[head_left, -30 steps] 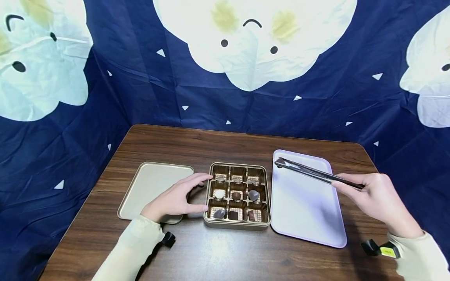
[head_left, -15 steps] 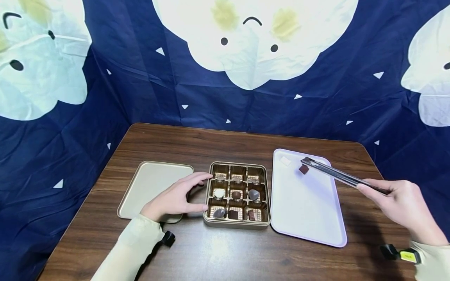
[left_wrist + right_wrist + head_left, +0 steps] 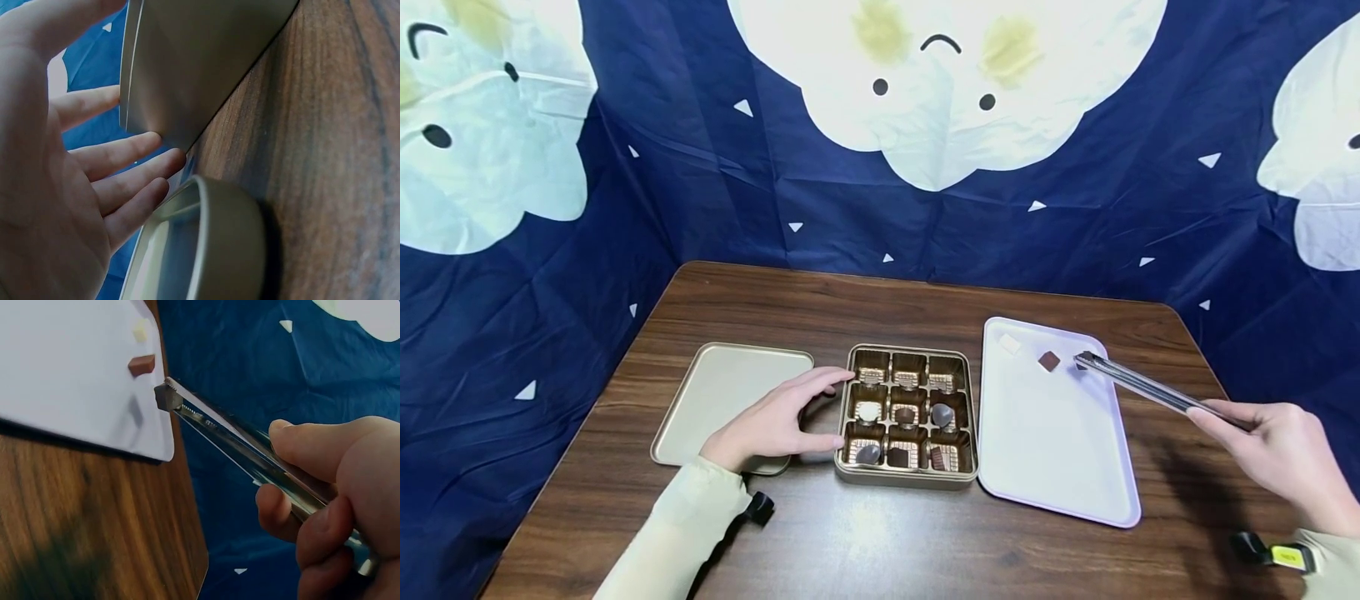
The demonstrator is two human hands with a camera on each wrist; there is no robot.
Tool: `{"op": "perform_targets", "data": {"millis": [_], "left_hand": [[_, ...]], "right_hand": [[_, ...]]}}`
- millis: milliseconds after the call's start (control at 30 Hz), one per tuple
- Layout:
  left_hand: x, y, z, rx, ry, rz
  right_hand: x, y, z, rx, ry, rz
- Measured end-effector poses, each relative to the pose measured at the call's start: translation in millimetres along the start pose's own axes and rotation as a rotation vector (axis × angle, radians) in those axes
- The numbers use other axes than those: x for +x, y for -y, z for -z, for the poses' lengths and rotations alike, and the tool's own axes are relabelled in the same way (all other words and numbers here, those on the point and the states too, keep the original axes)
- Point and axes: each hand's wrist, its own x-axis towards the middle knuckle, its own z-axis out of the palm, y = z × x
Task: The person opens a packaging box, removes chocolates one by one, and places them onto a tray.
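Observation:
My left hand (image 3: 771, 421) touches the left side of a gold tin (image 3: 906, 482), its fingers and thumb spread along the edge. Inside the tin, a gold divided liner holds several chocolates, in the middle and front rows; one is white (image 3: 868, 412). My right hand (image 3: 1281, 446) grips metal tongs (image 3: 1157, 389), slanting over the lilac tray (image 3: 1060, 467). Between their tips is a small dark chocolate (image 3: 166, 398), raised over the tray's far right corner. A brown square chocolate (image 3: 1048, 361) and a white square one (image 3: 1010, 343) lie on the tray's far end.
The gold lid (image 3: 722, 404) lies left of the tin, partly behind my left hand and forearm. The tray stands close along the tin's right side. A dark blue cloth (image 3: 842, 225) with white clouds hangs behind the wooden table (image 3: 805, 542).
My right hand has moved the tongs rightward across the far end of the tray, with the dark chocolate at their tips. The white and brown squares have come into sight. My left hand stays put.

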Motion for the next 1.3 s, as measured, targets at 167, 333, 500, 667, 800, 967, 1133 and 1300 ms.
{"op": "perform_targets", "data": {"millis": [167, 333, 500, 667, 800, 967, 1133, 1300], "left_hand": [[-0.3, 0.5, -0.2, 0.004, 0.000, 0.000], [-0.1, 0.9, -0.2, 0.005, 0.000, 0.002], [0.4, 0.0, 0.4, 0.007, 0.000, 0.003], [0.0, -0.6, 0.8, 0.007, 0.002, -0.002], [-0.4, -0.2, 0.4, 0.006, 0.003, -0.001], [-0.3, -0.8, 0.5, 0.013, 0.000, -0.003], [-0.5, -1.3, 0.8, 0.015, -0.004, -0.004], [-0.7, -0.3, 0.1, 0.011, 0.002, 0.000]], "right_hand": [[-0.5, -8.0, -2.5, -0.026, 0.007, 0.019], [-0.7, -11.2, -3.5, -0.047, 0.029, 0.027], [-1.2, -11.5, -3.7, -0.053, 0.038, 0.037], [-1.0, -10.4, -4.0, -0.064, 0.053, 0.034], [-3.3, -9.6, -3.6, -0.072, 0.065, 0.019], [-7.0, -8.6, -1.5, -0.071, 0.055, -0.003], [-8.1, -5.6, 0.2, -0.063, 0.040, -0.023], [-8.4, -0.5, 2.7, -0.046, 0.002, -0.037]]}}
